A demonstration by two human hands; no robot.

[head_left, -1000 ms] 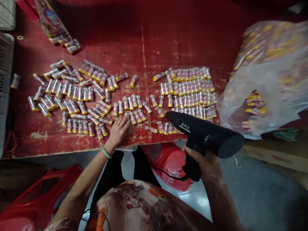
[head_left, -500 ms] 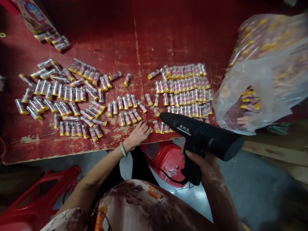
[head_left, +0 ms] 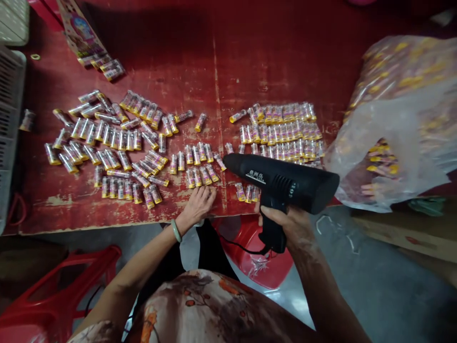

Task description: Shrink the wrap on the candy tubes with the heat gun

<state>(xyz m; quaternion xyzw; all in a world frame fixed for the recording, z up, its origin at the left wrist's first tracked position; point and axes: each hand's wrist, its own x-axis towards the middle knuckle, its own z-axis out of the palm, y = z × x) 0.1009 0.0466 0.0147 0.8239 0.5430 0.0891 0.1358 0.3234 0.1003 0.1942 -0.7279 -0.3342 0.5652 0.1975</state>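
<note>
My right hand (head_left: pixel 291 221) is wrapped around the handle of a black heat gun (head_left: pixel 282 183), pistol-shaped with pale lettering. Its nozzle points left, above small clear tubes with yellow ends (head_left: pixel 204 175) on the red table. My left hand (head_left: pixel 200 204), a green bangle at the wrist, rests at the table's front edge just below a short row of these tubes. Its fingers are curled together; whatever is under them is hidden. More tubes lie loosely at the left (head_left: pixel 117 138), and close rows of them (head_left: pixel 285 131) lie at the right, partly behind the heat gun.
A clear plastic bag full of tubes (head_left: pixel 400 105) lies at the right. A printed card box (head_left: pixel 84 33) with tubes at its end is at the back left, and a grey crate (head_left: pixel 10 128) at the left edge. Red plastic stools (head_left: pixel 264 267) stand below, near the gun's cord.
The heat gun has moved left and up over the tubes. My left hand has drawn slightly left and back from the right-hand tubes. The whole view has shifted a little.
</note>
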